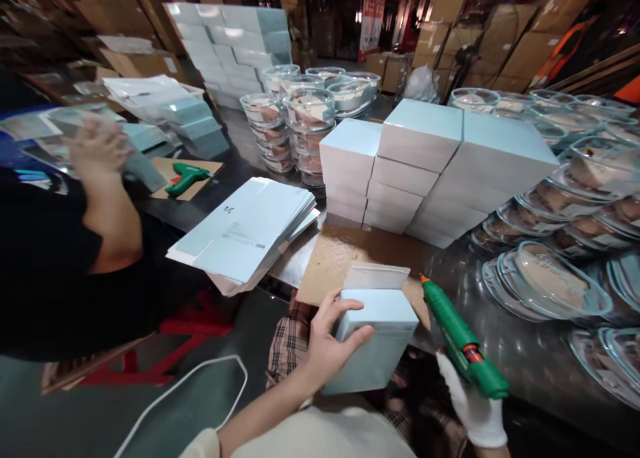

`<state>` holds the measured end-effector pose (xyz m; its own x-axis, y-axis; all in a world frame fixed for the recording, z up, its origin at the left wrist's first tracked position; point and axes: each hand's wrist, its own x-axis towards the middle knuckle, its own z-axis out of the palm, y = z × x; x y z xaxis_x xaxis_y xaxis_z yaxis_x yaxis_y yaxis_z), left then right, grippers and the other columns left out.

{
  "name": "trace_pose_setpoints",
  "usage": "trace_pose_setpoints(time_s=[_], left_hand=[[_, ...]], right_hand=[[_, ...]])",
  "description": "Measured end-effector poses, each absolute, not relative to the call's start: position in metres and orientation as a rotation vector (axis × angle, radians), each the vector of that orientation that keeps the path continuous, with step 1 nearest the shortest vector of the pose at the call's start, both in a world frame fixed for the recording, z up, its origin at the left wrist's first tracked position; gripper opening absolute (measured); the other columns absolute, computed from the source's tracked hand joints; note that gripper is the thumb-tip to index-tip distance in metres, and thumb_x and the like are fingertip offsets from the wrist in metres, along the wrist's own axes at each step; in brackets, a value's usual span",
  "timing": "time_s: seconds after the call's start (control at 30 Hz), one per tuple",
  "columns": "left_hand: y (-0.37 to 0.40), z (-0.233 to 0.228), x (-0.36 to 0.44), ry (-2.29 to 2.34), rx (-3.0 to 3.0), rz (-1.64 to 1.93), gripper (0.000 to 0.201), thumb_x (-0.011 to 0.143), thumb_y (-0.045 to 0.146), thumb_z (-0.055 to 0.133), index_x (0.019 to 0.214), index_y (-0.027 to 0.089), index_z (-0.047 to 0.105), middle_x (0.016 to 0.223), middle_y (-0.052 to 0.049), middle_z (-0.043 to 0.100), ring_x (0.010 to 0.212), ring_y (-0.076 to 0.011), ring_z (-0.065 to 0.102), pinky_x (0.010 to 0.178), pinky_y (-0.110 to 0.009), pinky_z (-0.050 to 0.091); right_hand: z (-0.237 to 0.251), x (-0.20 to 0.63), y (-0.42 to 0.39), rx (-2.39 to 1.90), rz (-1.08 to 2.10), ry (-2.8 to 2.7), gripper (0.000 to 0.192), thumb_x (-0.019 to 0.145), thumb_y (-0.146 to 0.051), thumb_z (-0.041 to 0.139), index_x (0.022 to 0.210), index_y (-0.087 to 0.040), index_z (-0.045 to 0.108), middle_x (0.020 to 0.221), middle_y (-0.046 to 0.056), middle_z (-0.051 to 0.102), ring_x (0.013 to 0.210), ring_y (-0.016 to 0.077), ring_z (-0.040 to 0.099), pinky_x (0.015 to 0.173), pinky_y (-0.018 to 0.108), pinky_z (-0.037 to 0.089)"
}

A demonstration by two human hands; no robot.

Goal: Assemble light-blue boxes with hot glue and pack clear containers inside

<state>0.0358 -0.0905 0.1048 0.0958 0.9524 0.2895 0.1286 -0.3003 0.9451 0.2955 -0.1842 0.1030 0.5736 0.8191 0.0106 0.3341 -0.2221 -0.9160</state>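
Note:
A pale blue carton (375,351) stands near my lap, one end flap (377,276) raised at its far side. Bare fingers of my left hand (333,341) clasp its left edge, thumb and forefinger over the top. In a white glove, my right hand (473,405) holds a green hot glue gun (457,331) by its underside; the grip and most fingers are hidden. The gun's orange nozzle points away from me, just right of the carton. Beneath the nozzle lies a brown cardboard sheet (325,265) with glue marks.
Flat folded cartons (245,225) are stacked at left, finished-looking boxes (420,138) ahead. Glass containers (555,278) crowd the right; more (307,111) stand behind. At far left a co-worker's blurred hand (100,148) is near another green glue gun (187,178).

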Motion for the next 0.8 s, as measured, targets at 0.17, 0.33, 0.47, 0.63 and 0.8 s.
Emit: trace_pose_setpoints(time_s=[0.17,0.33,0.47,0.63,0.8], left_hand=[[-0.090,0.109,0.033,1.049,1.437,1.271,0.041,0.083,0.056,0.083,0.105,0.022,0.078,0.123,-0.012,0.069,0.126,-0.0315,0.063,0.106,-0.040,0.050],[-0.088,0.110,0.026,1.054,1.368,1.305,0.046,0.080,0.060,0.084,0.103,0.021,0.076,0.123,-0.012,0.067,0.121,-0.0319,0.063,0.103,-0.040,0.049],[-0.084,0.112,0.025,1.004,1.287,1.302,0.050,0.077,0.062,0.086,0.102,0.021,0.074,0.122,-0.011,0.064,0.111,-0.0292,0.065,0.097,-0.037,0.050],[-0.083,0.116,0.035,0.847,1.249,1.201,0.048,0.076,0.059,0.088,0.101,0.021,0.073,0.121,-0.010,0.064,0.115,-0.0302,0.064,0.099,-0.037,0.049],[-0.080,0.110,0.036,0.790,1.188,1.138,0.046,0.075,0.056,0.090,0.098,0.022,0.068,0.129,-0.012,0.064,0.123,-0.0318,0.062,0.104,-0.039,0.047]], right_hand=[[0.107,0.316,-0.151,-1.813,1.065,-0.678,0.065,0.071,-0.074,0.075,0.094,-0.013,0.081,0.065,0.009,0.072,0.047,0.0192,0.059,0.041,0.029,0.042],[0.121,0.353,-0.133,-2.134,0.991,-0.843,0.054,0.072,-0.075,0.068,0.070,-0.022,0.078,0.063,0.011,0.073,0.052,0.0251,0.066,0.049,0.034,0.049],[0.152,0.350,-0.133,-2.276,0.623,-0.904,0.039,0.069,-0.065,0.078,0.085,-0.030,0.084,0.083,0.010,0.080,0.073,0.0321,0.073,0.067,0.042,0.056],[0.167,0.276,-0.111,-1.568,1.137,-0.901,0.062,0.070,-0.061,0.084,0.119,-0.023,0.078,0.126,0.011,0.078,0.119,0.0340,0.071,0.103,0.044,0.056],[0.146,0.267,-0.107,-1.382,1.311,-0.784,0.058,0.068,-0.059,0.091,0.112,-0.024,0.078,0.119,0.010,0.079,0.110,0.0339,0.075,0.099,0.047,0.059]])
